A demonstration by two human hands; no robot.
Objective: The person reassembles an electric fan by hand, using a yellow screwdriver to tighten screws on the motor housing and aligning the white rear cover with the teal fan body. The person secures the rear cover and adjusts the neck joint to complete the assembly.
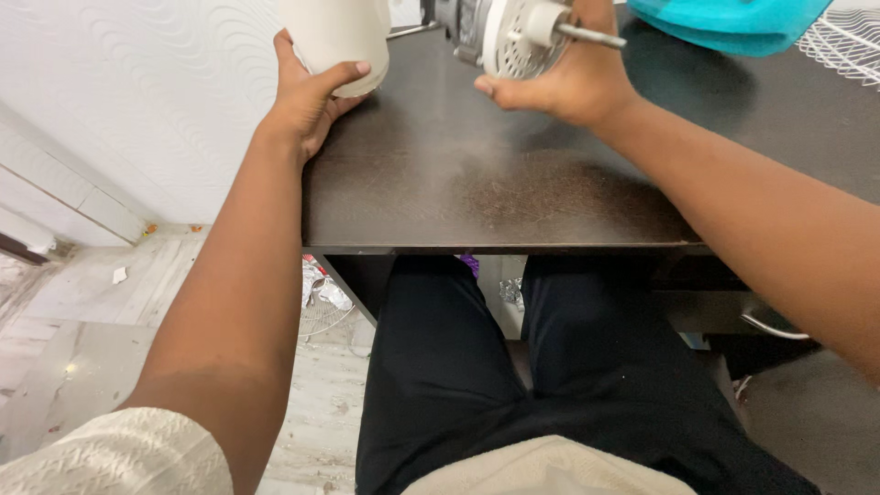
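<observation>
My left hand (307,96) grips the lower end of a white rounded plastic housing (337,37) at the left rear corner of the dark table (440,197). My right hand (568,78) cups a fan motor (513,32) from below; the motor has a white perforated face and a bare metal shaft (591,37) pointing right. Both parts rest at the far edge of the view and are cut off at the top.
A turquoise plastic fan part (733,23) lies at the back right, with a white wire grille (848,46) beside it. Dust smears the tabletop. Below the table's left side, another wire grille (321,307) lies on the pale floor. My legs sit under the table.
</observation>
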